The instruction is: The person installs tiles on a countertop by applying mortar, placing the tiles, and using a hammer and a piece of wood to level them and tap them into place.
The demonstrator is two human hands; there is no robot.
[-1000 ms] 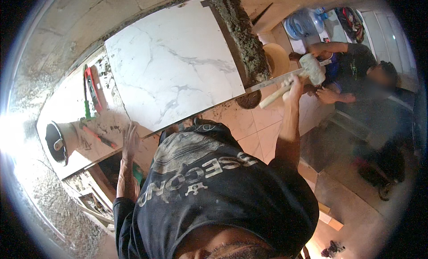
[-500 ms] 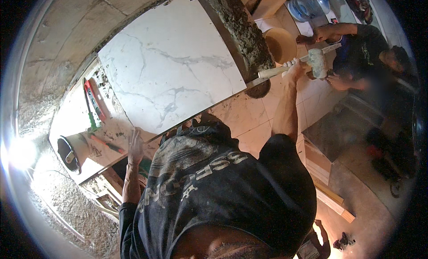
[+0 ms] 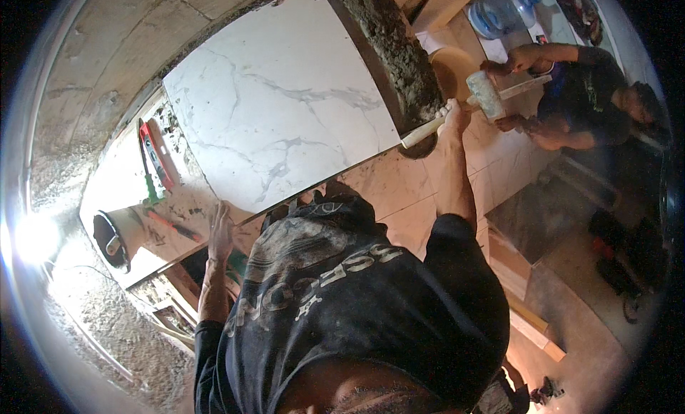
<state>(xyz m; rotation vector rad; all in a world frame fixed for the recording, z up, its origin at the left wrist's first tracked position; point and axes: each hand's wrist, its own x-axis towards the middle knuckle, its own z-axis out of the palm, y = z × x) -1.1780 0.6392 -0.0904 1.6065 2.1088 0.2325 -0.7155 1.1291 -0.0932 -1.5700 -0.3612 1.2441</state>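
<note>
A large white marble-look tile (image 3: 282, 104) with grey veins lies on the counter before me. My right hand (image 3: 454, 119) grips the handle of a mallet (image 3: 486, 96) beyond the tile's right corner. The mallet's pale, thick head is raised, and its handle end points left toward the tile's corner. My left hand (image 3: 221, 231) rests with fingers stretched out on the counter edge, next to the tile's lower left corner. Its palm is hidden.
Left of the tile lie a red level (image 3: 155, 156), an orange-handled tool (image 3: 173, 226) and a tipped bucket (image 3: 113, 241). Wet mortar (image 3: 389, 47) borders its right side. A co-worker (image 3: 589, 93) sits at the right, hands near a pale strip; a blue water jug (image 3: 499, 13) stands behind.
My right hand and the mallet have moved left, and the handle's end has dipped nearer me. My left hand stays at the tile's corner. The view has shifted slightly.
</note>
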